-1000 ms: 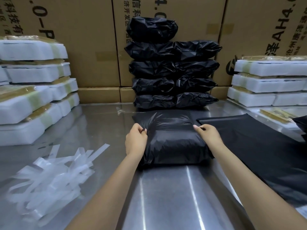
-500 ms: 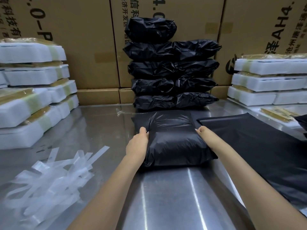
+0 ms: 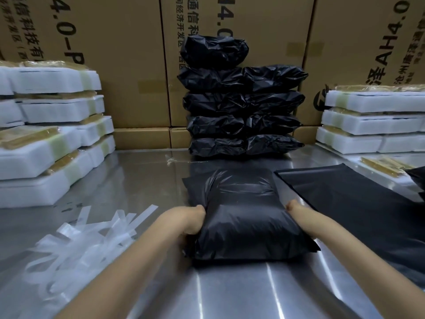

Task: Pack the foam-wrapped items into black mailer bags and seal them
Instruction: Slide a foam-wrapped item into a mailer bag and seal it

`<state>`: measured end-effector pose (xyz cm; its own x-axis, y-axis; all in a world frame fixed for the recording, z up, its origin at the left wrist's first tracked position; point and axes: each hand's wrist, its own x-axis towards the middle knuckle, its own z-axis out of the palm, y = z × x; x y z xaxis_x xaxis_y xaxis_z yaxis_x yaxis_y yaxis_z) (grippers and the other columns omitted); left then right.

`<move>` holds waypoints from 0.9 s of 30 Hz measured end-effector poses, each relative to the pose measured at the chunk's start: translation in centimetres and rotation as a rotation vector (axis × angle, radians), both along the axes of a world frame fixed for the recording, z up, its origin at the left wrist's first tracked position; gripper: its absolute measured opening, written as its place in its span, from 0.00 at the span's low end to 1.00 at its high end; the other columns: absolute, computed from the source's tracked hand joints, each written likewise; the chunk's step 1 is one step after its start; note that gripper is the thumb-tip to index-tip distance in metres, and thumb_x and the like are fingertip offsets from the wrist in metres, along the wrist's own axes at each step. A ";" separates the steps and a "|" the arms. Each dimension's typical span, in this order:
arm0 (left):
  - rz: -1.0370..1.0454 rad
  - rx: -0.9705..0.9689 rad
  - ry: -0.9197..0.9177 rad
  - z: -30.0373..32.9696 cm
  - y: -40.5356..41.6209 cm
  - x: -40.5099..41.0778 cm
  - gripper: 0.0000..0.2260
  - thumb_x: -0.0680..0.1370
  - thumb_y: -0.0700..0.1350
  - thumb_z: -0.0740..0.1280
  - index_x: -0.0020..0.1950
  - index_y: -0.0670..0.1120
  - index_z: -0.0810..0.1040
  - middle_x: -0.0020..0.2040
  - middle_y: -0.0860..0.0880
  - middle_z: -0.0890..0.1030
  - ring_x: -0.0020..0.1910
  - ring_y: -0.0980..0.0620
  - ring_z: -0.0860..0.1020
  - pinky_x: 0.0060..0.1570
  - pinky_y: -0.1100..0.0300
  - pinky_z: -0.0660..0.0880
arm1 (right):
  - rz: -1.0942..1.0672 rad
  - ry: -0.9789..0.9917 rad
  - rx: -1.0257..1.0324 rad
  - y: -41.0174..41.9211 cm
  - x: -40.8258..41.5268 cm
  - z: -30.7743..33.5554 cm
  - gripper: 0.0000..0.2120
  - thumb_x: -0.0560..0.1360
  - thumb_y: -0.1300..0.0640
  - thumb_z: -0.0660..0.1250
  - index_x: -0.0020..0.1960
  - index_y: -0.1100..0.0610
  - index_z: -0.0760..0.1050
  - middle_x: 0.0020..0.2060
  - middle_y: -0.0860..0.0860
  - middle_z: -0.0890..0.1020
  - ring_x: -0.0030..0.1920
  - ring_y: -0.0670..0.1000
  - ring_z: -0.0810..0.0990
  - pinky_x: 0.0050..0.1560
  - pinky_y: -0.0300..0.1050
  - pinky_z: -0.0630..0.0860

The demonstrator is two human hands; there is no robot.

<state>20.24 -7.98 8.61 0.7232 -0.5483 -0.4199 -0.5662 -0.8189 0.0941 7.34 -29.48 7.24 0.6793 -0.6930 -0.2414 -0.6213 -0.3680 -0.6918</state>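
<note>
Brown cartons (image 3: pixel 128 65) printed "AH4.0", black mailer (image 3: pixel 248 217)

on our steel table (image 3: pixel 142 180) lie the filled black mailer (image 3: pixel 248 217), flat empty bags (image 3: pixel 358 203), peeled white strips (image 3: pixel 92 238), a stack of sealed bags (image 3: pixel 243 111), and foam-wrapped items (image 3: pixel 50 143) at both sides.

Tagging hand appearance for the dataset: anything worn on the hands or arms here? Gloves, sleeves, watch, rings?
Nothing worn that shows. The left hand and right hand are bare, no gloves. Both forearms are bare up to the frame edge: no sleeves, watch or bands in view. Rings cannot be ruled out, since the fingers are mostly hidden.
</note>
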 end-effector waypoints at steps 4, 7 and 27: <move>0.146 -0.196 -0.103 2.5 1.0 2.5 0.18 0.81 0.50 0.57 0.66 0.40 0.71 0.61 0.43 0.77 0.53 0.45 0.77 0.43 0.60 0.74 | -0.095 -0.229 -0.137 -1.7 0.5 1.6 0.20 0.81 0.49 0.57 0.69 0.58 0.64 0.65 0.57 0.73 0.63 0.59 0.73 0.55 0.48 0.68; 0.449 -0.940 -0.122 0.9 -1.1 3.4 0.28 0.81 0.52 0.58 0.77 0.41 0.54 0.76 0.43 0.59 0.74 0.44 0.60 0.71 0.51 0.61 | -0.177 -0.670 0.259 -0.8 2.4 2.8 0.27 0.81 0.47 0.57 0.77 0.52 0.54 0.75 0.52 0.61 0.74 0.55 0.61 0.67 0.51 0.62; 0.527 -1.599 0.752 -4.0 -6.2 3.9 0.26 0.77 0.56 0.64 0.72 0.46 0.70 0.70 0.48 0.72 0.69 0.48 0.69 0.72 0.51 0.61 | 0.001 -0.651 0.410 0.0 5.8 -0.1 0.11 0.78 0.53 0.61 0.37 0.48 0.69 0.38 0.44 0.70 0.45 0.44 0.69 0.54 0.44 0.62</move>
<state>24.16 -14.19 4.65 0.8599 -0.5063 -0.0655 0.2128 0.2389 0.9474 13.17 -29.53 7.16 0.7732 -0.6334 -0.0297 -0.0415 -0.0038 -0.9991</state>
